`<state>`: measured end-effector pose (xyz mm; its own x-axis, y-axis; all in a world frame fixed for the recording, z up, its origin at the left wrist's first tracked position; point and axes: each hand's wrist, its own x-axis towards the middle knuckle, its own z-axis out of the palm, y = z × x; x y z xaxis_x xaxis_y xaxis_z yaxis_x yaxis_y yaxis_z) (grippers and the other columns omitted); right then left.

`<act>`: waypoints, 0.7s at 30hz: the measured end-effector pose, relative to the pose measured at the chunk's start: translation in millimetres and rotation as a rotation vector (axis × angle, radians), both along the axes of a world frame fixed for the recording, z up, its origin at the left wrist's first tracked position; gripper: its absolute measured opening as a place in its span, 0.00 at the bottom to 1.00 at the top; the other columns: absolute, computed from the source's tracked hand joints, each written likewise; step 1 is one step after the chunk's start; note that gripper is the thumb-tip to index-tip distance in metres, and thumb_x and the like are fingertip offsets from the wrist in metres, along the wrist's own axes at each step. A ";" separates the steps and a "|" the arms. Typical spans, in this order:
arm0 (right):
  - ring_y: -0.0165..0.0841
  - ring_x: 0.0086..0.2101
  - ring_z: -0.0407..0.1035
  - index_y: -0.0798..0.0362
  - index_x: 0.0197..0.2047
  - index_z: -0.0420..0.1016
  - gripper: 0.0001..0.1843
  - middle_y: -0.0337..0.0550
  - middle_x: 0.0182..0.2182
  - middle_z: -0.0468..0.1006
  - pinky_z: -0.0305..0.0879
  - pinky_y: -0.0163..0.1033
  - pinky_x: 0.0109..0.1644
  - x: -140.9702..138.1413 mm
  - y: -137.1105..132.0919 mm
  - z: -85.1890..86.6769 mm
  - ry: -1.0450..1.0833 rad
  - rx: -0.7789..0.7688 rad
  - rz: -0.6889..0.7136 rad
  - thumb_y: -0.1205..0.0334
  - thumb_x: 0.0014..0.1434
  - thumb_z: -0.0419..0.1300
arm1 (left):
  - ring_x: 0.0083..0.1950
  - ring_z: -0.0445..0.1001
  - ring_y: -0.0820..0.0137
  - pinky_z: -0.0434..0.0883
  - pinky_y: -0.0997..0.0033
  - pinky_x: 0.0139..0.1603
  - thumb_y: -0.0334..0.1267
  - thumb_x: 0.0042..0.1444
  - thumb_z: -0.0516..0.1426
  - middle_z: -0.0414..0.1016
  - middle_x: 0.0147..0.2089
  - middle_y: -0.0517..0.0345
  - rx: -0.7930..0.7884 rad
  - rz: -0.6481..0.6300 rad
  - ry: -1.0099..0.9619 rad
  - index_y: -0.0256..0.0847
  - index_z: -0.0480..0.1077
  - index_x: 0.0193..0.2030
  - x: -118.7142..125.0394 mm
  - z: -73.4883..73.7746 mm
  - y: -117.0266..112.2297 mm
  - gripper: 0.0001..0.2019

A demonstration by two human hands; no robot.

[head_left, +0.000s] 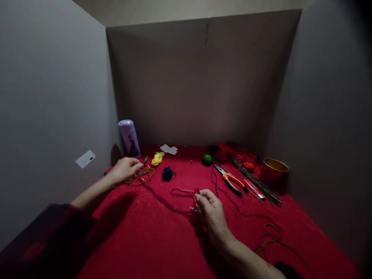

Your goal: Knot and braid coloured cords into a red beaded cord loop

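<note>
My right hand [211, 211] rests on the red cloth [162, 240] near the middle, its fingers pinched on a red cord [183, 192] that loops in front of it and trails left. My left hand [125, 169] reaches out to the far left, fingers curled over a coil of green and yellow wire [142, 176]. A dark blue yarn ball [167, 173] lies between the two hands.
A lilac bottle [129, 138] stands at the back left, with yellow yarn [157, 158] and white paper [169, 149] nearby. A green ball [207, 159], orange-handled pliers [232, 182], thin sticks [255, 182], red yarn [241, 157] and a gold-rimmed cup [274, 167] lie right. Cardboard walls enclose three sides.
</note>
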<state>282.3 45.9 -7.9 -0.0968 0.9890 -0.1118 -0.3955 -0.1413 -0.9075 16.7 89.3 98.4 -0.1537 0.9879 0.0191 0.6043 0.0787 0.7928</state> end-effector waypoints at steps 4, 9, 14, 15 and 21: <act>0.22 0.18 0.47 0.52 0.29 0.59 0.11 0.29 0.17 0.54 0.44 0.29 0.20 -1.8 -9.7 5.2 -0.105 0.155 0.049 0.56 0.53 0.58 | 0.24 0.69 0.72 0.62 0.76 0.24 0.57 0.52 0.53 0.75 0.27 0.49 -0.318 -0.312 -0.465 0.33 0.73 0.28 73.6 -34.9 -38.5 0.25; 0.27 0.26 0.60 0.54 0.29 0.63 0.08 0.37 0.24 0.66 0.55 0.32 0.30 -4.3 -29.2 7.2 -0.414 0.467 0.204 0.61 0.59 0.52 | 0.25 0.67 0.75 0.62 0.76 0.27 0.53 0.51 0.57 0.70 0.25 0.54 -0.433 -0.394 -0.932 0.32 0.70 0.27 121.5 -65.5 -64.4 0.21; 0.25 0.21 0.56 0.53 0.28 0.63 0.06 0.35 0.20 0.65 0.50 0.32 0.28 -4.8 -37.0 -4.0 -0.805 0.760 0.267 0.67 0.57 0.51 | 0.22 0.66 0.74 0.62 0.75 0.23 0.41 0.45 0.64 0.72 0.27 0.54 -0.357 -0.251 -1.113 0.34 0.68 0.30 118.7 -71.8 -58.9 0.13; 0.25 0.21 0.55 0.53 0.28 0.63 0.06 0.35 0.20 0.65 0.48 0.32 0.27 -4.9 -37.5 -6.4 -0.863 0.788 0.283 0.67 0.57 0.51 | 0.21 0.67 0.73 0.62 0.74 0.22 0.41 0.45 0.63 0.72 0.28 0.53 -0.357 -0.246 -1.132 0.34 0.68 0.31 116.2 -72.2 -57.2 0.13; 0.26 0.19 0.60 0.53 0.30 0.65 0.03 0.38 0.22 0.73 0.43 0.35 0.24 -7.2 -40.5 -9.5 -1.141 0.979 0.334 0.67 0.55 0.52 | 0.22 0.63 0.78 0.62 0.79 0.25 0.37 0.52 0.60 0.61 0.20 0.63 -0.252 -0.252 -1.205 0.30 0.70 0.33 102.0 -73.6 -52.3 0.10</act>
<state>275.1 5.4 -17.5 -0.6391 0.6681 0.3810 0.4790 0.7334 -0.4824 118.7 37.0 24.8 0.2514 0.9481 -0.1949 -0.4720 0.2959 0.8305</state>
